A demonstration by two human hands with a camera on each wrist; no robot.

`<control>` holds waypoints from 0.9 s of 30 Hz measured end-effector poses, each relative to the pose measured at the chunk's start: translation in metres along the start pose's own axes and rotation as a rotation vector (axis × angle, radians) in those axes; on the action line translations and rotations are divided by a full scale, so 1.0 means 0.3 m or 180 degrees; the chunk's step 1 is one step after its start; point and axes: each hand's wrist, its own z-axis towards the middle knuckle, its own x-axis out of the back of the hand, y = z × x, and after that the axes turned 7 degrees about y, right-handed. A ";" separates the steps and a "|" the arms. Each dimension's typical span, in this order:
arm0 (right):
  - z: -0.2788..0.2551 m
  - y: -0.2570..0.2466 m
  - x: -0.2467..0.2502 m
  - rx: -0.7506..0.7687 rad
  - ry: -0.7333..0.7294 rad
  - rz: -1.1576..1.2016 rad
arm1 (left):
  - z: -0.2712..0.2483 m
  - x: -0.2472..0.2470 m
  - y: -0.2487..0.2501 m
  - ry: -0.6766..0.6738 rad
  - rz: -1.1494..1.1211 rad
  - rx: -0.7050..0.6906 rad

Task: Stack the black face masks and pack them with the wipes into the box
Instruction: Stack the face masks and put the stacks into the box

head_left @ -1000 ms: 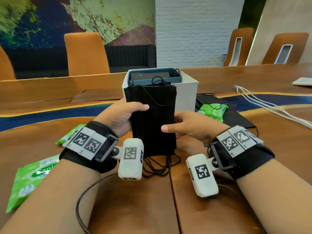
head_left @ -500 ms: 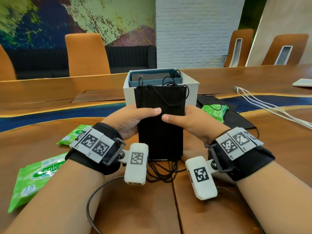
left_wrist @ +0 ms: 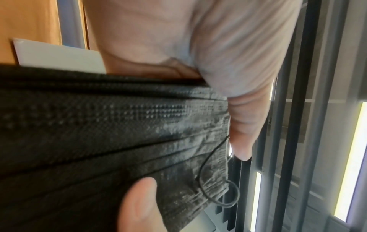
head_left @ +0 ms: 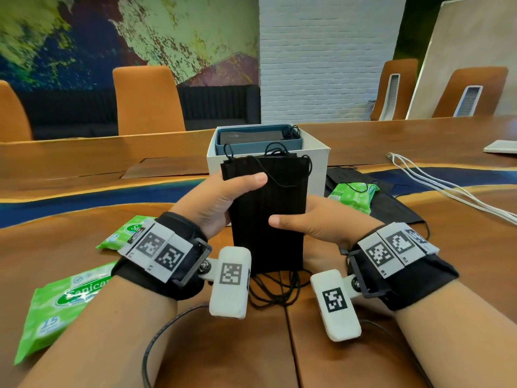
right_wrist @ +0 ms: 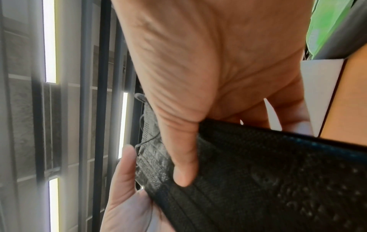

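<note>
Left hand: my left hand [head_left: 215, 203] grips the black face mask stack [head_left: 268, 214] on its left edge, thumb across the front near the top, fingers behind; the left wrist view shows my thumb [left_wrist: 242, 113] lying over the pleated fabric.
Right hand: my right hand [head_left: 316, 222] grips the same stack lower on its right edge, thumb on the front face, fingers wrapped behind it.
Mask stack: held upright, long side vertical, raised off the table, dead centre in the head view, directly in front of the box; top edges slightly uneven.
Ear loops: black ear loops [head_left: 277, 289] dangle from the bottom of the stack at 6 o'clock and pool on the wood; more loops curl over the top edge.
Box: white box [head_left: 317, 169] at 12 o'clock from the stack, open top, a blue-grey tray [head_left: 260, 141] sitting in it with something dark inside, can't tell what.
Wipes: one green wipes pack [head_left: 53, 309] at 8 o'clock from my hands, flat on the table; a second green pack [head_left: 120, 236] just beyond my left wrist; a third green pack [head_left: 354, 196] at 2 o'clock, resting on a loose black mask [head_left: 391, 203] beside the box.
Table: wooden table [head_left: 218, 345] with a blue band across it.
Cables: white cables [head_left: 447, 189] at 3 o'clock, well apart from the box.
Chairs: orange chairs [head_left: 147, 99] along the far side.
</note>
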 end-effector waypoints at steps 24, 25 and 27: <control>0.042 0.014 -0.042 0.0388 0.0462 0.0794 | 0.047 0.073 0.051 0.1376 -0.1455 -0.0312; 0.043 0.014 -0.039 0.0373 0.0542 0.0897 | 0.046 0.072 0.047 0.1309 -0.1356 -0.0296; 0.043 0.014 -0.026 0.0376 0.0732 0.1043 | 0.043 0.083 0.038 0.1182 -0.1158 -0.0261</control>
